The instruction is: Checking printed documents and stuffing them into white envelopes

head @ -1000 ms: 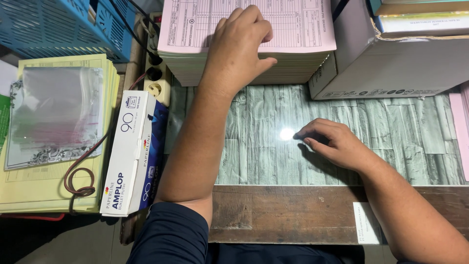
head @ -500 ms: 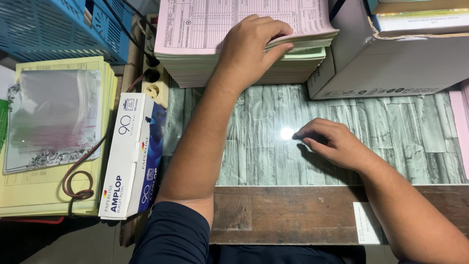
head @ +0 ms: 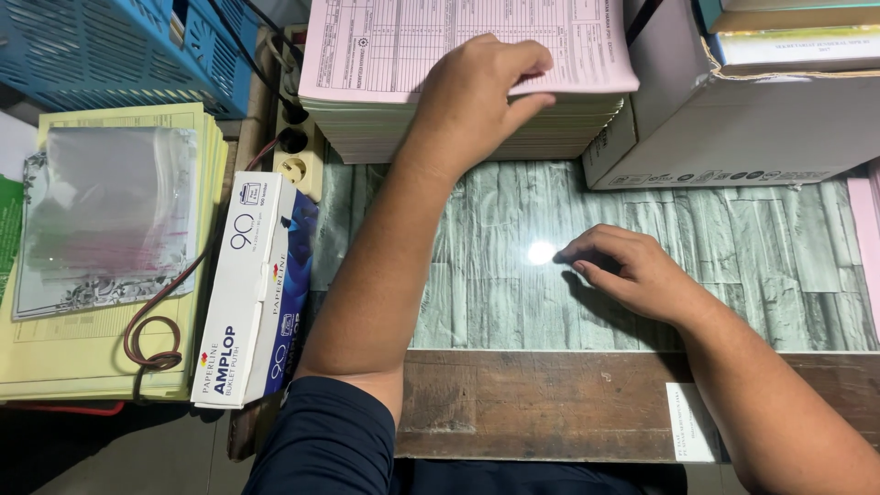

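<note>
- At the tabletop's [head: 513, 302] far edge sits a thick paper stack [head: 458, 128], topped by a pink printed sheet [head: 385, 46].
- Left hand [head: 477, 101] lies on the stack's near right part, fingers curled over the pink sheet and thumb pressed under its lifted edge, pinching the sheet.
- Right hand [head: 632, 270] rests on the bare tabletop near its middle, fingers loosely bent with tips touching the surface, holding nothing.
- Step in hand, as I judge it: peeling the top sheet free from the stack.
- Next move likely calls for lifting only that one sheet, keeping the thumb between it and the sheets below so no second one comes along.
- A cardboard box [head: 724, 128] stands touching the stack's right side, at the far right corner.
- Along the left edge lies an envelope box [head: 252, 293], with a power strip [head: 298, 147] beyond it; yellow papers [head: 92, 348] under a clear sleeve [head: 110, 215] lie further left.
</note>
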